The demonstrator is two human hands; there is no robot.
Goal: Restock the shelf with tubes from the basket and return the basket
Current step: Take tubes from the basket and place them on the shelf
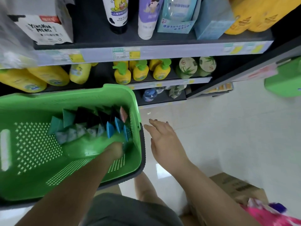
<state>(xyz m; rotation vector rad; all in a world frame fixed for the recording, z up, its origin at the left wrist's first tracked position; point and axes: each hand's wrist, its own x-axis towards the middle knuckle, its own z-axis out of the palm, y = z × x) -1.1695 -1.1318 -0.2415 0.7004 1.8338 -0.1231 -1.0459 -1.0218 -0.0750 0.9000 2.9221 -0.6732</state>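
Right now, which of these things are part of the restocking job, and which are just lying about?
Job: green basket; boxed tubes inside it; left hand reaching in; shelf.
Lying about: cardboard box on the floor; yellow pump bottles; aloe jars.

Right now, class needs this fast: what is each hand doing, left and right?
Left hand: inside the green basket among the boxed tubes; blurred, grip cannot be told.
Right hand: open, fingers spread, holding nothing, beside the basket.
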